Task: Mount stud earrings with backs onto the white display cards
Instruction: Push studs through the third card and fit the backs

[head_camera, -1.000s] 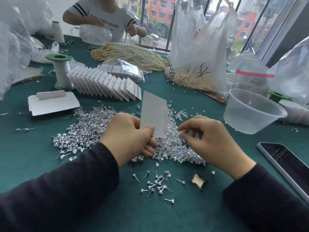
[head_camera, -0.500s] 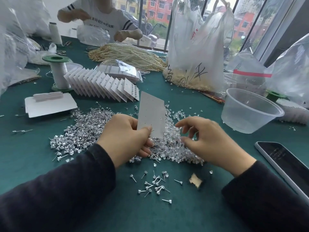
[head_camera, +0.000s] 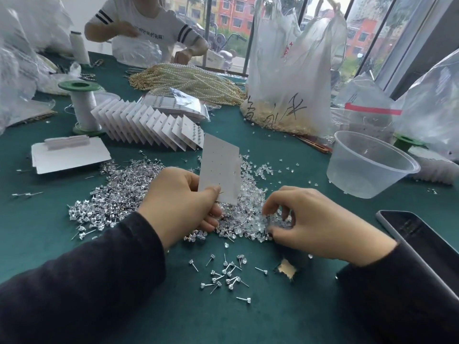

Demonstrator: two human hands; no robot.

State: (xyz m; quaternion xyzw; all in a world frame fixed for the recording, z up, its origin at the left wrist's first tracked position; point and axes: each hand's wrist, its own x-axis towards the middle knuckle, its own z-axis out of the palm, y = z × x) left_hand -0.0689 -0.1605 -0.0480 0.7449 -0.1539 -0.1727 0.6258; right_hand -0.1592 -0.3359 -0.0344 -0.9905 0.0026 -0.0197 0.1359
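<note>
Above the backs [head_camera: 253, 202], card [head_camera: 219, 170] stands long-axis upright.

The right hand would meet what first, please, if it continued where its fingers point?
Probably the pile of clear backs, just below the right hand; whether they touch is unclear.

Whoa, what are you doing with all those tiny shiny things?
A person is putting stud earrings onto cards. The left hand holds up a white punched display card. The right hand digs its fingertips into the pile of clear plastic earring backs; whether it has caught one is not visible. A heap of silver stud earrings lies to the left, and a row of filled white cards leans behind.
</note>
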